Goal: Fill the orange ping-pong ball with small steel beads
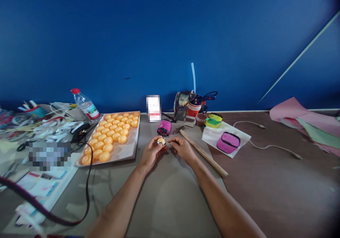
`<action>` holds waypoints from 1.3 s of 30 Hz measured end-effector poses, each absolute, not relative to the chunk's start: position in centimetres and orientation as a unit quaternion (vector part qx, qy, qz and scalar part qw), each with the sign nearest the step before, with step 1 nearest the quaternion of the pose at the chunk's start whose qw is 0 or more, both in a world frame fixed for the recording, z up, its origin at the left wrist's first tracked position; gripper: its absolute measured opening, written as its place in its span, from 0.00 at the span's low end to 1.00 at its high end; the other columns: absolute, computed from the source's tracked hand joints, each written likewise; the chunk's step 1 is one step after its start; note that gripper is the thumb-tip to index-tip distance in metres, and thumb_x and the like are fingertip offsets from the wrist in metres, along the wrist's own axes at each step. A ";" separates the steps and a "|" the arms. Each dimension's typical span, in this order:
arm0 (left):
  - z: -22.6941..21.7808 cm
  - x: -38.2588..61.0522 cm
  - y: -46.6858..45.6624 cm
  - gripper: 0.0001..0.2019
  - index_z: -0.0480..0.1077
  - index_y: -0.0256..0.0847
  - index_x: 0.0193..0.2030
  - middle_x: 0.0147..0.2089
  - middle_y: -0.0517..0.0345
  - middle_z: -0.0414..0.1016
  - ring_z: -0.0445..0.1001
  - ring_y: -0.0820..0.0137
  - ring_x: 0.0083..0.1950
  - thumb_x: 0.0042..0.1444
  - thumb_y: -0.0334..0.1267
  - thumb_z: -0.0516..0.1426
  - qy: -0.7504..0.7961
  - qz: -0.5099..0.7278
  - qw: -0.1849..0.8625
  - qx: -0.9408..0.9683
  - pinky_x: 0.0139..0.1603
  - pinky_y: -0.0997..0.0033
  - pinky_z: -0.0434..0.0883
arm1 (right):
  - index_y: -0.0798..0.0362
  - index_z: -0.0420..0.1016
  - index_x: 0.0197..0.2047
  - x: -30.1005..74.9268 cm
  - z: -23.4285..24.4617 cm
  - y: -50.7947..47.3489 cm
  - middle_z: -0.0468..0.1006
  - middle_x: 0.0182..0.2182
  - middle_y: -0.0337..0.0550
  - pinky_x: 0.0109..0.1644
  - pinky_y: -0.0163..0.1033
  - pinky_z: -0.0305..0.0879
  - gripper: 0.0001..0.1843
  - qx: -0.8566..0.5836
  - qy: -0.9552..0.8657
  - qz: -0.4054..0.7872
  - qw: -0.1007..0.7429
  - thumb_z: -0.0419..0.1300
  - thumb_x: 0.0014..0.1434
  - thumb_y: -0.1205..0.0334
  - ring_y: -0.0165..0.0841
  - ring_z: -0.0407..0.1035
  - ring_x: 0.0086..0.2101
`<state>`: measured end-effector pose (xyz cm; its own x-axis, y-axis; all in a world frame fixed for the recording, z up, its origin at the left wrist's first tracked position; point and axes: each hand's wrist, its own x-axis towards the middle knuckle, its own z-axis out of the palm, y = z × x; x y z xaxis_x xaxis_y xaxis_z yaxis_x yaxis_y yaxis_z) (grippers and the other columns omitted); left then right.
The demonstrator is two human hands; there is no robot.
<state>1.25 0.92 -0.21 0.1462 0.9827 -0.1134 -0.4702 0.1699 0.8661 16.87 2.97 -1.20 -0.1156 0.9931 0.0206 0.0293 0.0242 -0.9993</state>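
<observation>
My left hand (152, 152) is closed round a small orange ball (161, 141) with something metallic on it, held just above the grey tabletop. My right hand (182, 146) is beside it, fingers pinched toward the ball; what it pinches is too small to make out. A pink cylindrical container (164, 127) lies just behind the hands. A white tray (126, 152) of several orange balls (111, 139) sits to the left of my left hand.
A wooden stick (204, 153) lies right of my right hand. A pink pouch (228, 142) rests on white paper. Cups and tools (192, 107) stand by the blue wall. A water bottle (85, 105), tape clutter and a dark cable (87, 192) are left. Pink paper (300, 119) lies far right.
</observation>
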 end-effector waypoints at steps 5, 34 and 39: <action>-0.3 1.3 1.0 0.21 0.68 0.40 0.45 0.40 0.57 0.73 0.75 0.69 0.34 0.43 0.38 0.66 0.354 0.537 0.678 0.356 0.39 0.66 0.70 | 0.54 0.72 0.33 16.9 -0.3 2.6 0.68 0.19 0.32 0.24 0.32 0.54 0.12 -0.383 -0.426 0.640 0.512 0.63 0.44 0.57 0.24 0.59 0.19; -0.6 1.3 0.8 0.18 0.69 0.41 0.45 0.41 0.56 0.73 0.73 0.68 0.39 0.46 0.40 0.63 0.371 0.522 0.655 0.400 0.44 0.64 0.70 | 0.55 0.72 0.28 15.5 -0.6 2.1 0.71 0.20 0.34 0.28 0.33 0.55 0.07 -0.417 -0.462 0.618 0.481 0.63 0.43 0.61 0.25 0.61 0.22; -0.7 1.3 0.9 0.19 0.69 0.40 0.46 0.39 0.56 0.73 0.73 0.68 0.37 0.47 0.41 0.63 0.372 0.517 0.654 0.408 0.42 0.64 0.70 | 0.55 0.72 0.27 15.7 -0.2 1.9 0.72 0.19 0.34 0.27 0.32 0.55 0.07 -0.411 -0.472 0.626 0.466 0.62 0.45 0.60 0.25 0.61 0.21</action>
<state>1.26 0.88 -0.71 0.1885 0.9799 -0.0653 -0.3732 0.1329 0.9182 15.68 1.88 -0.17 -0.2278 0.9709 -0.0736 -0.1960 -0.1198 -0.9733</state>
